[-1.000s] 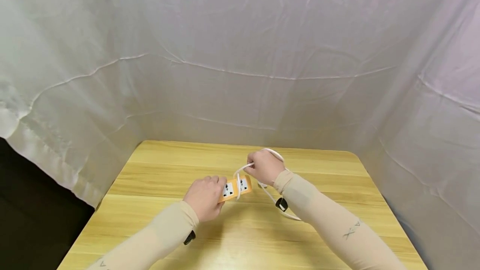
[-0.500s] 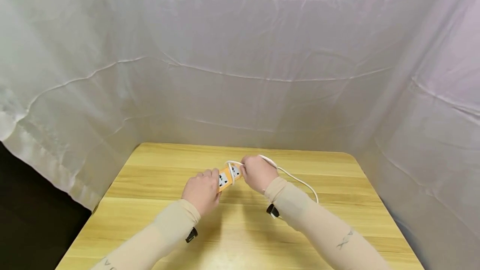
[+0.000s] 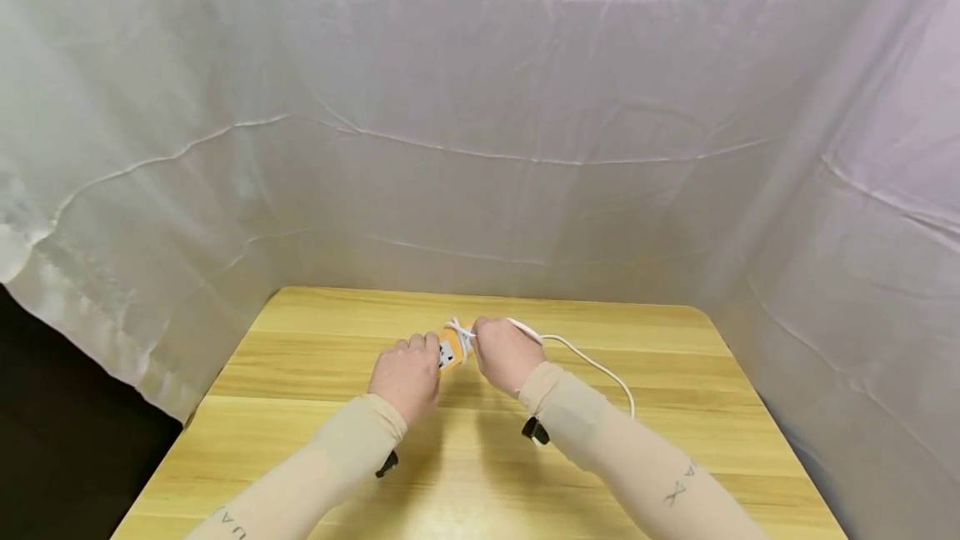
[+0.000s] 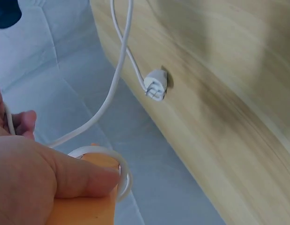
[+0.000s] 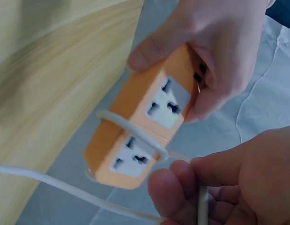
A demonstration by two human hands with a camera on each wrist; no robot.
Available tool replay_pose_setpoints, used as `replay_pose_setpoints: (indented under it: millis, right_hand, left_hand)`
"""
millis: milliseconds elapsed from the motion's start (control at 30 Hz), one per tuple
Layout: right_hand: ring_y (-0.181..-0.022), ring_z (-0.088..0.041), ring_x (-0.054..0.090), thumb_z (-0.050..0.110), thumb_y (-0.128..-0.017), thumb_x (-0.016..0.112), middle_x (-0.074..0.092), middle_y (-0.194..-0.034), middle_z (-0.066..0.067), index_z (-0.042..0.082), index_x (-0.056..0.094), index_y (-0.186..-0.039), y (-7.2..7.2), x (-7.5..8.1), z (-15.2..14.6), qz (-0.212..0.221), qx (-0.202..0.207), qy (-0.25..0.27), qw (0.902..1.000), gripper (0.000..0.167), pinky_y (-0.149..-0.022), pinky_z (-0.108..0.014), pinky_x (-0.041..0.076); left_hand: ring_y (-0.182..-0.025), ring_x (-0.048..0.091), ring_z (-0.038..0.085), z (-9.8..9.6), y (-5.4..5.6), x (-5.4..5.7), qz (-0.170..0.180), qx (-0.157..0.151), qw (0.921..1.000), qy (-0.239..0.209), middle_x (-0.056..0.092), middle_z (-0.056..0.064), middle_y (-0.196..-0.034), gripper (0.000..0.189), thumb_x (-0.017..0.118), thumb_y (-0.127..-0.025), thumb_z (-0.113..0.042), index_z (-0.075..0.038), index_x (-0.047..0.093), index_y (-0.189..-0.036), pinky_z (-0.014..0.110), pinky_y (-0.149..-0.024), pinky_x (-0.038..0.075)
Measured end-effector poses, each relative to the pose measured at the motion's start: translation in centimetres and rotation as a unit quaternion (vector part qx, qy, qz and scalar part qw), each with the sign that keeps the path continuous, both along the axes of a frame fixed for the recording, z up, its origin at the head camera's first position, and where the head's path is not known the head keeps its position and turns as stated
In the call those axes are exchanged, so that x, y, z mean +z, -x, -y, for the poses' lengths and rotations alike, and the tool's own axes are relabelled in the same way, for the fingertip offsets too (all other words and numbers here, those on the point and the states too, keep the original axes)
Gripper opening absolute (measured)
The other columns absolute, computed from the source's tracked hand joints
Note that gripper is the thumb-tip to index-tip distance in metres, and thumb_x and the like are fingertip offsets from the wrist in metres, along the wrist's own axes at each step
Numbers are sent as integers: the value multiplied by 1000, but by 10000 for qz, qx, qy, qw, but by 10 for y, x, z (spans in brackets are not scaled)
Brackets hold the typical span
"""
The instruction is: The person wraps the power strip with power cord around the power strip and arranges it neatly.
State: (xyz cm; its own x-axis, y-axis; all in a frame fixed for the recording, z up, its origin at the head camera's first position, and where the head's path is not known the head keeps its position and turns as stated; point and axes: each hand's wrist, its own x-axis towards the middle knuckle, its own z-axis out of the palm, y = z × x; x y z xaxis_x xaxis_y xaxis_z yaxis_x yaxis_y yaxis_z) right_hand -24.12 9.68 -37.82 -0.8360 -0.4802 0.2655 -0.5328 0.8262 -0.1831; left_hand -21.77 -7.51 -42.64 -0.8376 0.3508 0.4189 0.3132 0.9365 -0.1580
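Note:
An orange power strip (image 5: 103,145) with white socket faces is gripped at one end by my left hand (image 3: 408,373), held up over the table. White cord (image 5: 135,136) loops once around the strip near its free end. In the left wrist view, the thumb (image 4: 88,178) lies along the strip, its tip beside the loop. Close to that free end, my right hand (image 3: 506,350) holds the cord between curled fingers and thumb. A white plug (image 4: 156,84) on the cord's end rests on the table.
The wooden table (image 3: 480,482) spans the space below both hands. Slack cord (image 3: 592,361) runs right from the right hand and bends toward the near side. Grey cloth (image 3: 480,207) hangs behind and at both sides. Black wrist straps (image 3: 536,431) show under the sleeves.
My right hand has moved left toward the strip, drawing the cord along. The strip has tilted, its free end rising away from me, and the cord now crosses over itself at that end.

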Motion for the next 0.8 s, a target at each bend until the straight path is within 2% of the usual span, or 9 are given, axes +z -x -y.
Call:
replay_pose_setpoints:
  millis: [133, 233, 367, 467, 567, 633, 667, 733, 800]
  right_hand:
    - [-49, -10, 46, 15, -95, 57, 49, -60, 3, 7, 60, -84, -1, -3, 1, 9, -55, 344, 9994, 14, -43, -24, 39]
    - [-49, -9, 44, 17, -97, 55, 47, -61, 5, 7, 62, -90, -2, -3, 2, -18, -139, 614, 9980, 14, -43, -24, 38]
    - [-47, -8, 43, 18, -98, 54, 53, -66, 3, 3, 64, -109, -4, 0, 2, 73, -110, 1096, 9939, 21, -43, -25, 37]
    - [-62, -12, 59, 17, -98, 55, 68, -85, -5, 1, 60, -122, -6, 3, 2, 301, -82, 1806, 9831, 30, -57, -29, 49]
    - [-93, -22, 66, 16, -97, 56, 68, -112, -13, -1, 57, -126, -6, 6, -1, 333, -54, 2273, 9732, 34, -82, -38, 52]
    - [-106, -27, 63, 15, -95, 59, 66, -117, -15, -1, 58, -126, -5, 6, -4, 123, -52, 2107, 9775, 35, -91, -42, 48]
    - [-105, -28, 63, 14, -94, 61, 66, -116, -14, 0, 59, -125, -5, 5, -5, -54, -80, 1864, 9824, 34, -90, -42, 49]
    - [-96, -28, 66, 13, -90, 65, 69, -106, -13, 2, 63, -117, -5, 3, -8, -510, -172, 1240, 9908, 29, -82, -41, 52]
    - [-77, -25, 67, 12, -87, 69, 70, -89, -9, 4, 65, -105, -4, 0, -10, -958, -377, 593, 9929, 20, -67, -39, 54]
  left_hand:
    - [-48, 43, 15, 1, 3, 3, -155, 141, 9998, 21, 52, 6, -68, 51, 76, -69, -31, 2, 56, -103, 25, -37, 36]
    - [-48, 43, 16, 3, 5, 7, -272, 208, 9992, -198, 51, 6, -68, 49, 76, -68, -31, 1, 55, -98, 27, -37, 37]
    - [-50, 47, 19, 6, 8, 11, -325, 286, 9973, -585, 51, 8, -69, 48, 77, -69, -30, 2, 53, -96, 31, -39, 42]
    - [-52, 51, 22, 10, 10, 13, -309, 321, 9951, -880, 53, 9, -71, 52, 77, -71, -30, 4, 52, -100, 33, -41, 45]
    - [-54, 54, 24, 17, 12, 13, -273, 345, 9921, -1172, 55, 11, -72, 53, 77, -72, -28, 6, 52, -104, 35, -44, 47]
    - [-55, 55, 26, 22, 13, 14, -296, 399, 9902, -1302, 56, 12, -73, 53, 76, -73, -27, 7, 53, -106, 37, -46, 48]
    - [-56, 55, 26, 24, 13, 15, -316, 428, 9894, -1352, 57, 12, -75, 53, 76, -73, -27, 7, 53, -107, 37, -47, 48]
    - [-56, 55, 26, 26, 12, 16, -369, 440, 9889, -1370, 57, 13, -75, 53, 76, -74, -27, 7, 54, -107, 37, -47, 49]
    - [-56, 55, 26, 26, 11, 18, -426, 427, 9894, -1322, 58, 13, -76, 54, 76, -73, -27, 7, 54, -108, 37, -47, 49]
